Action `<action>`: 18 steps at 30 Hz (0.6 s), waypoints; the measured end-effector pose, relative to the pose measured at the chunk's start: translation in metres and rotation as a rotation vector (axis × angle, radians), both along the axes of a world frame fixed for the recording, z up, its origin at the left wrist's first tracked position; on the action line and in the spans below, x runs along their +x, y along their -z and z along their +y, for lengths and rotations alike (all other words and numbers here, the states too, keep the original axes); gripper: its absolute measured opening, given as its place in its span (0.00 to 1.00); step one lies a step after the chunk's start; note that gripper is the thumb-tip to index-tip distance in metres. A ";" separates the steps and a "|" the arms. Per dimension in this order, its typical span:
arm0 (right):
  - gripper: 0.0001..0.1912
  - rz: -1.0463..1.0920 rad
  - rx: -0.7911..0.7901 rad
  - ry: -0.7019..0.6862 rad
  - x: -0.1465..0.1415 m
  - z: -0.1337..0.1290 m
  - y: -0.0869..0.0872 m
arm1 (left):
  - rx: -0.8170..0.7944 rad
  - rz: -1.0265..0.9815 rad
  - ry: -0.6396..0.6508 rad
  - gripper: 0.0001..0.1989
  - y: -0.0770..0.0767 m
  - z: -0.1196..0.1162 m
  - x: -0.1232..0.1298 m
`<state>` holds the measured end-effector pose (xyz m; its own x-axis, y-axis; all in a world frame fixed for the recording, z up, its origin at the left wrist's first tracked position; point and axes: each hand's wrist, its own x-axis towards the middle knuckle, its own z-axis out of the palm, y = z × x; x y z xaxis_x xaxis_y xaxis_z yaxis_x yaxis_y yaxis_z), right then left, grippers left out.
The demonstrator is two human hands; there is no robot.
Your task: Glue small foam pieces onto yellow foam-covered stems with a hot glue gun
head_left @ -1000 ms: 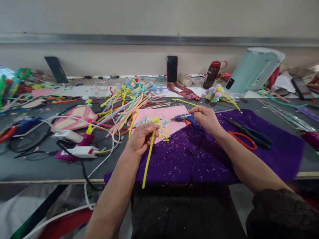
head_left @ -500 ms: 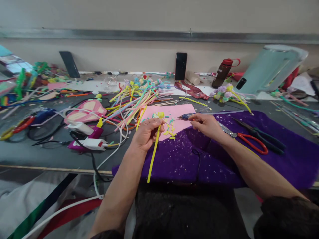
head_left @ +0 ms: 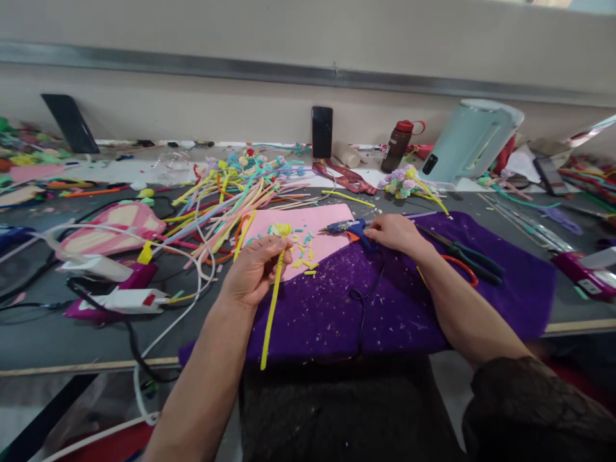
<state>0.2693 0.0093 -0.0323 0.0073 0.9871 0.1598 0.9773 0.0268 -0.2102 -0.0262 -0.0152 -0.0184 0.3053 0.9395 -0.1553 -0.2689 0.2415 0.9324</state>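
My left hand [head_left: 257, 266] pinches a yellow pipe cleaner flower [head_left: 282, 229], its bloom at the fingertips and its long straight stem slanting down toward me. A blue hot glue gun [head_left: 349, 228] with an orange trigger lies with its nozzle over a pink sheet [head_left: 332, 218]. At the gun's handle end, my right hand [head_left: 394, 232] has its fingers closed, partly hiding the handle. A clear glue stick sticks out behind the gun. Short yellow and teal clippings [head_left: 305, 251] are strewn on the pink sheet, left of the gun.
A purple cloth [head_left: 317, 321] covers the table's front, with dark-handled pliers [head_left: 474, 260] and red-handled scissors [head_left: 466, 266] at right. Pipe cleaners [head_left: 240, 199] pile up behind. Power plugs and cables [head_left: 120, 298] spread at left. A kettle [head_left: 469, 141] and a bottle [head_left: 398, 147] stand at the back.
The camera view has turned right. My right hand has moved right along the glue gun to its handle, uncovering more of the gun's body. My left hand keeps the yellow flower.
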 end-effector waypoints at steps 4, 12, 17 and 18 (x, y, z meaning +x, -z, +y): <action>0.19 0.184 -0.162 -0.027 0.002 0.004 0.003 | 0.018 0.014 -0.001 0.07 0.001 0.000 0.000; 0.08 0.677 -0.193 0.007 -0.009 0.001 0.008 | 0.002 0.024 -0.021 0.07 -0.002 -0.002 0.000; 0.09 1.085 -0.206 -0.097 -0.011 -0.006 -0.009 | 0.011 0.010 -0.009 0.07 -0.002 -0.003 0.000; 0.09 1.198 -0.216 -0.125 -0.011 -0.007 -0.013 | 0.014 0.011 -0.005 0.07 -0.001 -0.002 0.000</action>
<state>0.2582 0.0018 -0.0195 -0.0598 0.9970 -0.0498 0.1560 -0.0399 -0.9869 -0.0261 -0.0174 -0.0171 0.2993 0.9429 -0.1459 -0.2593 0.2276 0.9386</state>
